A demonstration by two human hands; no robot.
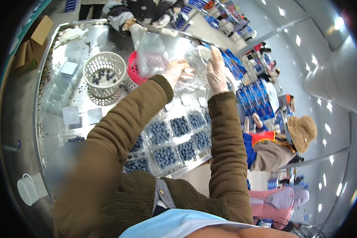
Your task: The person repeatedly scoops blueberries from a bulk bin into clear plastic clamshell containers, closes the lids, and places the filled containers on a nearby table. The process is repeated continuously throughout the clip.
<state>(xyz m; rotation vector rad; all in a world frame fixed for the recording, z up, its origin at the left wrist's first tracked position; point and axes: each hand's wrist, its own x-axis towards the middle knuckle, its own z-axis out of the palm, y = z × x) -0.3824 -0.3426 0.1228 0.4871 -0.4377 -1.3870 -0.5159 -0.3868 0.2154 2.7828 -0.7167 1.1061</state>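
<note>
My left hand (178, 71) is over the middle of the metal table (71, 101), its bent fingers slightly apart. Clear plastic packaging (192, 84) lies just below it; I see nothing plainly gripped. Farther right, my right hand (217, 71) is raised with its fingers stretched out, beside a round white container (204, 53). Between my forearms sit rows of clear punnets of blueberries (159, 133). Left of my left hand, clear plastic boxes (152, 55) stand by a pink-red basket (132, 69), which they partly hide.
A white perforated basket (104, 73) with some blueberries stands on the left. Small pale square pads (71, 115) lie nearby. Across the table, a person's gloved hand (137, 32) reaches toward the clear boxes. Blue printed cartons (258, 99) and a person in a hat (275, 146) are at right.
</note>
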